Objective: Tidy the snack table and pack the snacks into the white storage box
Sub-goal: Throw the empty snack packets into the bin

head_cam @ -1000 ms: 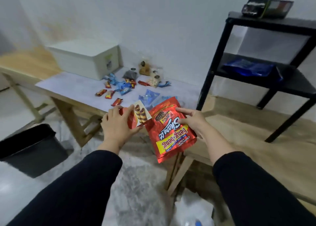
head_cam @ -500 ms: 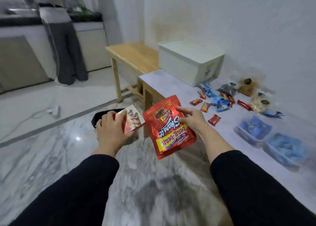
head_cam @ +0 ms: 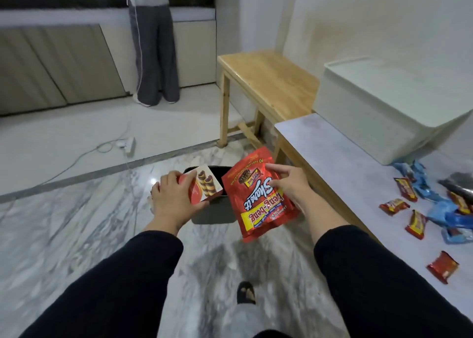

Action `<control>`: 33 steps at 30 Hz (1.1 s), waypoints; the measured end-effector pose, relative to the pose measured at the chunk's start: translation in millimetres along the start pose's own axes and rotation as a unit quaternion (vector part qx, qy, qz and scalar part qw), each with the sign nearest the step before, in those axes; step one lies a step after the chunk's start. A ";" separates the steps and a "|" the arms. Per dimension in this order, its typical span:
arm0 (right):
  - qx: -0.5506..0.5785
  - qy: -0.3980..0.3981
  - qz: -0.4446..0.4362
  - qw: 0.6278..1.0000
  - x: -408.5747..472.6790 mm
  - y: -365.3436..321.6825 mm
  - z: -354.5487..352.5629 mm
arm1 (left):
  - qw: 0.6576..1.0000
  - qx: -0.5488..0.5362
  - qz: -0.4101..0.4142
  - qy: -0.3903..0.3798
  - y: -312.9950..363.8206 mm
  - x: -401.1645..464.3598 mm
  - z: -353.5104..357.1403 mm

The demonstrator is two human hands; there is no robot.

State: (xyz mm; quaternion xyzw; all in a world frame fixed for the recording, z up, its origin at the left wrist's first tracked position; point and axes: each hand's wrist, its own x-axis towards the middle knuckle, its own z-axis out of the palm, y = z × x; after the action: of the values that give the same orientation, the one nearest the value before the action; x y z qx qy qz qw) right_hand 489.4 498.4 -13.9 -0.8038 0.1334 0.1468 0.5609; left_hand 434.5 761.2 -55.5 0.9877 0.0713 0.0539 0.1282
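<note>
My left hand (head_cam: 172,199) grips a small wafer-roll box (head_cam: 204,186), red and white, just above a black bin (head_cam: 215,209) on the floor. My right hand (head_cam: 291,186) pinches a large red Beng-Beng pouch (head_cam: 258,197) by its edge, hanging upside down beside the bin. The white storage box (head_cam: 378,117), lid on, stands at the far end of the grey-topped snack table (head_cam: 332,158) on my right. Several small red and blue snack packets (head_cam: 414,222) lie scattered on that table.
A bare wooden table (head_cam: 268,79) stands beyond the snack table. Another person (head_cam: 151,43) stands at a counter at the back. A white power strip (head_cam: 129,144) and cable lie on the marble floor. My foot (head_cam: 245,291) shows below.
My view has swung left, away from the snack table toward the floor and bin. Both hands still hold the box and the pouch, which now hang over the black bin.
</note>
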 end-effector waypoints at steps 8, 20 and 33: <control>-0.116 -0.057 -0.041 0.991 150.1 -41.8 30.8 | 0.996 0.009 -0.060 -0.058 -13.9 116.6 41.4; -0.227 -0.065 -0.030 0.971 339.7 -9.3 116.4 | 0.979 0.001 -0.017 -0.202 -61.8 266.1 172.6; -0.309 -0.112 0.043 0.944 463.5 117.2 176.9 | 0.911 0.058 0.025 -0.407 -93.3 336.3 349.0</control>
State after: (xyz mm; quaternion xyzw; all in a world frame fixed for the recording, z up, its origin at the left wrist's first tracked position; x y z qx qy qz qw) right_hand 856.7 602.5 -351.7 -0.9096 0.0519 0.2935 0.2895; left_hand 797.1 816.7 -385.7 0.9310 -0.0091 -0.3542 0.0876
